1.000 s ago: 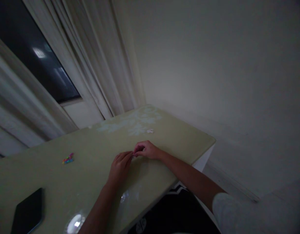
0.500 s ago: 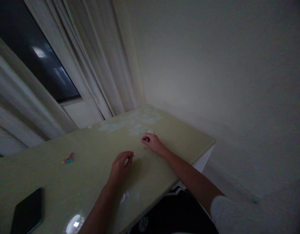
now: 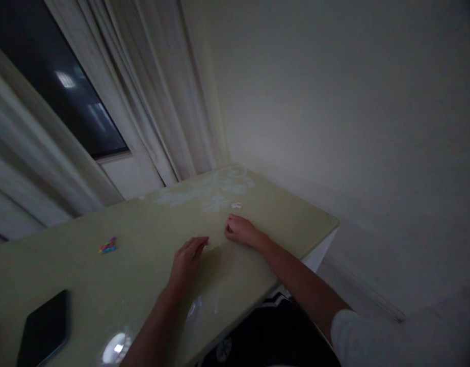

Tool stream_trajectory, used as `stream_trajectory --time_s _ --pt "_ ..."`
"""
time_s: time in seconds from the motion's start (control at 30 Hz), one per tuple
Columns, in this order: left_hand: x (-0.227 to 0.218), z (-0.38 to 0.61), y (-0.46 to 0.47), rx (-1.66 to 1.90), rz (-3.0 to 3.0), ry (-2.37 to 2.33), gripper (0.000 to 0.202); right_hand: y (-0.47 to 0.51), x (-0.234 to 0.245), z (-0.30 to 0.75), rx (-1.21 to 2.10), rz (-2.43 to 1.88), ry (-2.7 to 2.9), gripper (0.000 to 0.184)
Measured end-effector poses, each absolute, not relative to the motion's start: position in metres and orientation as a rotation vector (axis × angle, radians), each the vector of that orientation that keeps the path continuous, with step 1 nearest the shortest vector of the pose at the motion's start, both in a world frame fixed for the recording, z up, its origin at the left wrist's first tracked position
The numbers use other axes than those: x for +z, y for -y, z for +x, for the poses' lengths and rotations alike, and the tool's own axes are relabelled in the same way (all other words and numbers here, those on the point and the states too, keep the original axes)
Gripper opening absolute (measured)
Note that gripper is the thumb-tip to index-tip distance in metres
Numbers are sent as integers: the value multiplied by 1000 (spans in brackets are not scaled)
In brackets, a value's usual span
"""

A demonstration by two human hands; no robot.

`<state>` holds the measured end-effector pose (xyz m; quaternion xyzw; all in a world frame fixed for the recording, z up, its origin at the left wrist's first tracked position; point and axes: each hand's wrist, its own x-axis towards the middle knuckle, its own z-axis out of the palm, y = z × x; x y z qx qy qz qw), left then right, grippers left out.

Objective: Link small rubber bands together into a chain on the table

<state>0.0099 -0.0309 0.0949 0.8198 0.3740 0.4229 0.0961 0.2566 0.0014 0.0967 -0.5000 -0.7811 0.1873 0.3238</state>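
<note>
My left hand (image 3: 186,260) hovers over the table with thumb and forefinger pinched together. A tiny pale pinkish bit shows at the fingertips, too small to name. To its right, my right hand (image 3: 242,230) is low at the tabletop with its fingers curled closed. Whatever those fingers hold, if anything, is hidden. Just beyond the right hand lies a little group of white pieces (image 3: 236,205). Farther left on the table sits a small cluster of brightly coloured pieces (image 3: 107,245), in pink, blue, yellow and other colours.
The glossy greenish-yellow table (image 3: 143,275) runs to a corner at the right, along the wall (image 3: 334,127). A dark flat device (image 3: 44,329) lies at the lower left, with a bright light reflection near it. Curtains (image 3: 151,92) and a dark window stand behind.
My right hand has come slightly nearer and lower, its fingers curling more. It now covers the spot where a small orange piece lay. My left hand stays nearly in place.
</note>
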Motion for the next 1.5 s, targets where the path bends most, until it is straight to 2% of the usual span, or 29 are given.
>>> stream_trajectory --time_s 0.17,0.6,0.77,0.93,1.03,1.1,1.2,1.33,1.5 --pt "97 13 35 1262 2359 -1125 22 8 100 230 584 -1168 2024 4" --pt "100 16 45 1290 2107 -1209 19 32 113 220 931 -848 1799 17" --pt "102 14 48 1243 2059 -1209 17 38 110 216 891 -900 1812 15" --pt "97 9 50 1295 2047 -1200 17 42 104 212 884 -899 1779 3" --pt "96 8 51 1338 2082 -1176 19 45 105 212 870 -873 1785 10" --pt "98 9 53 1349 2080 -1155 20 47 107 212 868 -874 1793 8" --pt "102 14 58 1354 2010 -1160 16 50 109 213 859 -877 1801 18" --pt "100 19 63 1355 1996 -1117 21 52 108 213 814 -901 1769 11" --pt "103 8 56 1253 2019 -1013 30 53 105 210 775 -929 1780 16"
